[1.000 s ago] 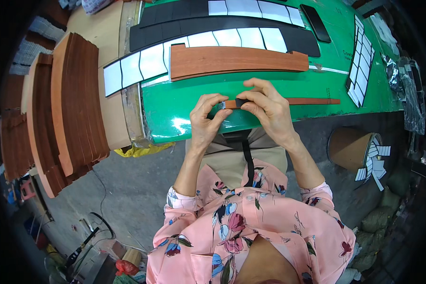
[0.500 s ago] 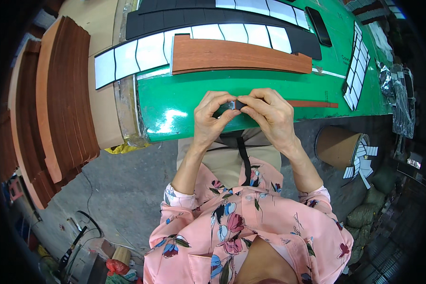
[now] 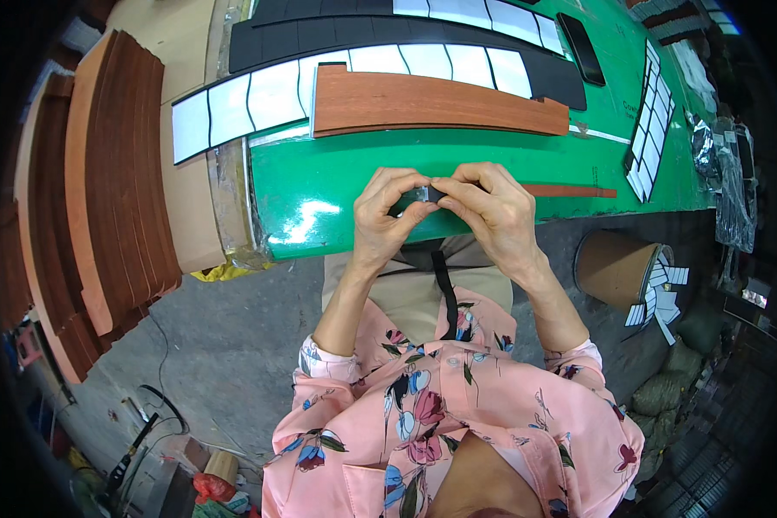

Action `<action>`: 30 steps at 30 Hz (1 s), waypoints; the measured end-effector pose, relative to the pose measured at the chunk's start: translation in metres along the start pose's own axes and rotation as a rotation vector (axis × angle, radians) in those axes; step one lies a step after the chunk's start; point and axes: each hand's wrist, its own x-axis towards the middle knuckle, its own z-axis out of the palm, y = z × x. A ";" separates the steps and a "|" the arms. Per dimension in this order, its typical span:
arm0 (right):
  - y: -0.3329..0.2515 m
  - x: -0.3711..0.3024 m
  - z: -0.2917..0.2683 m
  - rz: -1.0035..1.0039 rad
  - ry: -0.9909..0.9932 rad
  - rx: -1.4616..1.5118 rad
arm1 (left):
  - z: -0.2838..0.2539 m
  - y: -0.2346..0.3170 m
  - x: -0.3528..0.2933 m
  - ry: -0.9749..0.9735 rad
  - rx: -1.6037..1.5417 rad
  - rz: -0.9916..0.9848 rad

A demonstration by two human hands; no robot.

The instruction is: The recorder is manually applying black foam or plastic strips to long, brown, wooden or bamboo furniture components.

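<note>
Between my two hands is a small dark piece with a shiny, clear-looking part (image 3: 424, 193), too small to name. My left hand (image 3: 383, 212) pinches its left end between thumb and fingers. From the other side my right hand (image 3: 495, 207) pinches the dark end, and the fingertips of both hands nearly meet. Both hands are above the near edge of the green table (image 3: 319, 177). Beyond them lies a reddish-brown wood-grain board (image 3: 440, 104), partly over a strip of white pads (image 3: 276, 91). A thin brown strip (image 3: 570, 190) lies right of my right hand.
Stacked brown boards (image 3: 121, 181) stand at the left. Black pad sheets (image 3: 319, 33) and a black phone (image 3: 581, 48) lie at the back. A sheet of white pads (image 3: 652, 121) is at the right. Below the table edge, a brown bin (image 3: 611, 266) holds white scraps.
Both hands stay in almost the same place. The fingertips and the small dark piece have shifted very slightly.
</note>
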 end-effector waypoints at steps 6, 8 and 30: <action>0.001 0.002 -0.001 0.002 0.000 -0.003 | 0.000 0.002 0.004 -0.002 0.017 0.013; 0.001 0.001 0.000 -0.004 0.004 -0.014 | 0.000 0.000 0.003 -0.001 0.020 0.008; 0.019 -0.024 -0.007 -0.054 0.120 0.036 | 0.006 0.007 0.006 -0.039 0.527 0.423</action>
